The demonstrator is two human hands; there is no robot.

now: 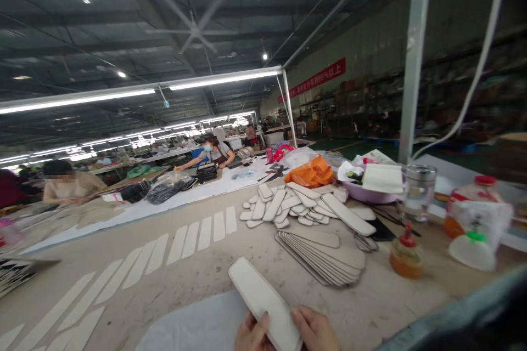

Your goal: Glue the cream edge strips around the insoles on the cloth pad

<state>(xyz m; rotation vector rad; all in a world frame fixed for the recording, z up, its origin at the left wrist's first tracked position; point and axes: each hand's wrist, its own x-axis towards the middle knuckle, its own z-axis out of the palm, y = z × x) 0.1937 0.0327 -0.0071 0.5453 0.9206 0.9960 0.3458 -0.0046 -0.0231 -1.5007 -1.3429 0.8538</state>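
Note:
At the bottom of the head view, a long cream panel (261, 296) with rounded ends is tilted up between my hands. My left hand (252, 332) grips its left edge with the thumb on top. Fingers of my right hand (315, 329) pinch the right edge. Just beyond lies a fanned stack of similar panels (321, 258) with dark edges. Behind that is a loose heap of smaller cream panels (284, 205). Flat pale strips (197, 236) lie in a slanting row to the left. White sheet material (193, 323) is under and beside my left hand.
To the right stand a small bottle of amber liquid (407, 258), a white bottle with a green collar (473, 249), a clear lidded jar (418, 192) and a purple basin (362, 191). An orange bag (310, 173) lies behind the heap. Co-workers sit across the table (214, 156).

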